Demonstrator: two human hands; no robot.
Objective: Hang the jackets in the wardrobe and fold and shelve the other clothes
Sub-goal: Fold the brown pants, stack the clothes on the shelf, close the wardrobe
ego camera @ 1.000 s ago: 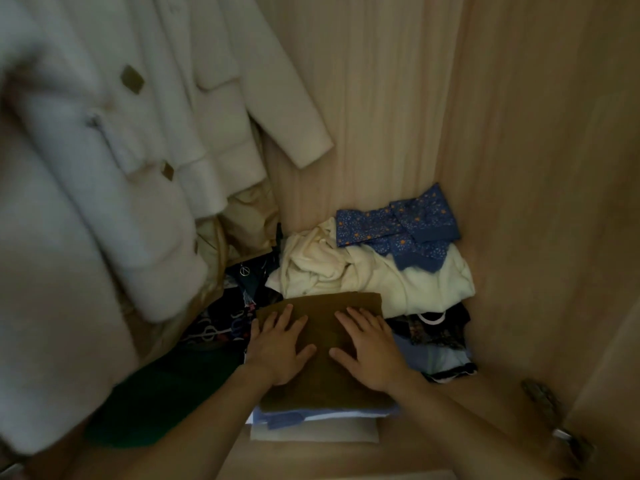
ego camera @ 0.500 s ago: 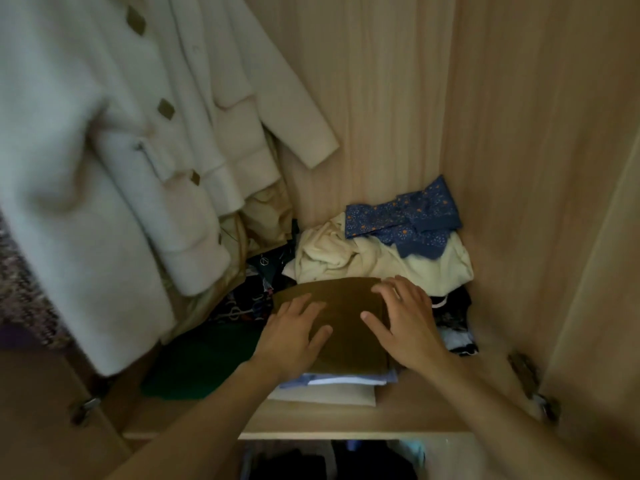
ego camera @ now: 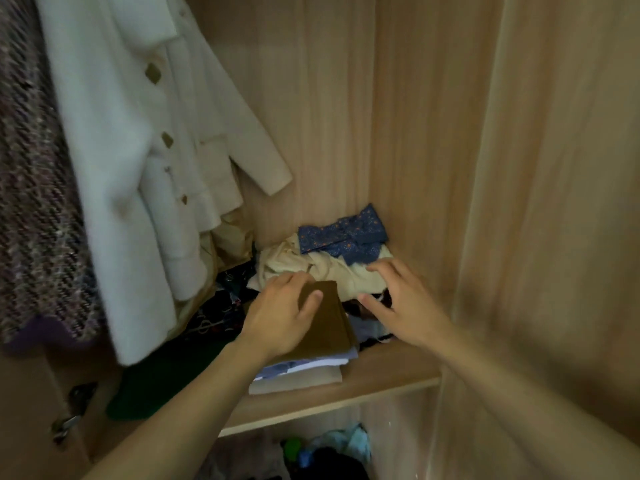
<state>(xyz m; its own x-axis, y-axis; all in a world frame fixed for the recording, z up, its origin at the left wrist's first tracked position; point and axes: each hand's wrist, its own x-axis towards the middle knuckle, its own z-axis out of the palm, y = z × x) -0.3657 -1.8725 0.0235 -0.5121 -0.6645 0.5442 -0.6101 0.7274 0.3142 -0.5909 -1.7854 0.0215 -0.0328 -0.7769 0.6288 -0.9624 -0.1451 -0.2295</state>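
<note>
The left hand [ego camera: 280, 315] lay on the brown fold [ego camera: 329, 323], palm down, fingers loosely bent over its far edge and thumb resting on its top face; whether the fingertips gripped the edge could not be told. The brown fold sat directly beneath that hand as the top layer of a stack [ego camera: 304, 368] of pale folded pieces, at the front of the shelf [ego camera: 381, 379].

The right hand [ego camera: 405, 303] was spread open, fingers apart and slightly bent, holding nothing. It was just right of the brown fold, apart from it, over the dark clothes [ego camera: 370, 332] at that side. Its fingertips reached the cream garment [ego camera: 332, 271], which lay crumpled beyond both hands; contact could not be confirmed. The blue print cloth [ego camera: 346, 237] rested on the cream garment, further back from the right hand, against the rear corner of the wardrobe [ego camera: 433, 133].

Left of the left hand, a white coat [ego camera: 138, 168] hung with its hem near the shelf, and a dark tweed coat [ego camera: 34, 185] hung further left. A dark green item [ego camera: 166, 379] lay on the shelf below the white coat, beside the left forearm. Mixed clothes [ego camera: 329, 452] lay in the compartment under the shelf, details unclear.
</note>
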